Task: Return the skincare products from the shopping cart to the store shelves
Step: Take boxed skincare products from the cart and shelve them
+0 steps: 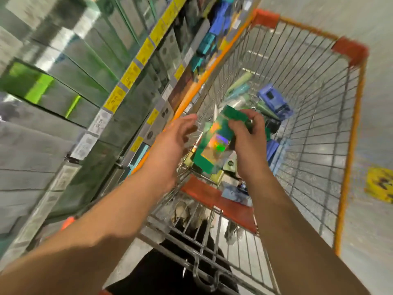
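1. Head cam is pretty smeared, so take the small stuff with a grain of salt.
2. My right hand [247, 133] has its fingers curled round a green box [214, 141] with a shiny holographic front. I'm gripping it near its top end, and it's up above the cart basket, tilted, not resting on anything.
3. My left hand [170, 143] is loose, with the fingers spread and relaxed. It's holding nothing, sits just beside the box on its left and doesn't touch it as far as I can see.
4. The shopping cart [348, 133] is a wire one with orange trim and red corner pieces. It's parked right up against the store shelves [119, 86] on my left.
5. Down in the basket there's more product: a blue box [274, 99] at the far end, pale green tubes [238, 84] next to it, another blue pack [272, 147] closer to my right wrist, and a few cartons hidden under the box I'm holding. It's too blurry to read any of them.
6. The shelves are packed with grey-green cartons, and yellow price tags [129, 75] run along the shelf edges. Further down the row there are blue and teal boxes [214, 26].
7. There's a yellow floor marker [379, 185] off to the right of the cart.
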{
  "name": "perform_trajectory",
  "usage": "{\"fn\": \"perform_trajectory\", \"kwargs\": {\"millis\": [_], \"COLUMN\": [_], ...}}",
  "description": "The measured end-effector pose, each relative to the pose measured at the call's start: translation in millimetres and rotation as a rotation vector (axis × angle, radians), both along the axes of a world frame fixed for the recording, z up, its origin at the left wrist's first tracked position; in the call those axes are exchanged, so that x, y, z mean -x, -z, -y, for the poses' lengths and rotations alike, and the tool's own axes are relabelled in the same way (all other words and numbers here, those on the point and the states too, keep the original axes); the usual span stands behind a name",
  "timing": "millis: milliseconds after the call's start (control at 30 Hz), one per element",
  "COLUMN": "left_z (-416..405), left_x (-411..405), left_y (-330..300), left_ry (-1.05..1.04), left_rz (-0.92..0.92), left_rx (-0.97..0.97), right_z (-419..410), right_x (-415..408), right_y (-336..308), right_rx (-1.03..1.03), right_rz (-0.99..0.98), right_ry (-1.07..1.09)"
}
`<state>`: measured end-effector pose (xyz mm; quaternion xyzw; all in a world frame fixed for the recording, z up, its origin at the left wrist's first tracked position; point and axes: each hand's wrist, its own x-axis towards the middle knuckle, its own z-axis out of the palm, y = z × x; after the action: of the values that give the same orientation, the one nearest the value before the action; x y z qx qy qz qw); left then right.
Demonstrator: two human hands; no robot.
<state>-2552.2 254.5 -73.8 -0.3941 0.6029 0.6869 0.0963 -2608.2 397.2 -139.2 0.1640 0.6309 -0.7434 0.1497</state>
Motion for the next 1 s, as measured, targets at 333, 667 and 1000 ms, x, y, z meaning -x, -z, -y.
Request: {"fn": "perform_trajectory", "kwargs": {"millis": [333, 667, 1000], "left_z": [5.9, 89.2, 206.6], "left_x": [-44.0, -125.9, -250.9], "left_y": [-94.9, -160.9, -229.1], "left_ry": [0.055, -0.097, -0.497], "left_rz": [-0.255, -0.58, -0.756], "left_rx": [-0.18, -0.188, 0.034], "right_z": [35.1, 124.9, 239.9], "right_x": [-12.7, -58.8, -163.4], "right_y": [-150.4, -232.7, -275.8], "right_rx": [0.069, 0.32, 0.506], "right_rz": [-0.302, -0.373, -0.385], "right_ry": [-0.165, -0.26, -0.554]}}
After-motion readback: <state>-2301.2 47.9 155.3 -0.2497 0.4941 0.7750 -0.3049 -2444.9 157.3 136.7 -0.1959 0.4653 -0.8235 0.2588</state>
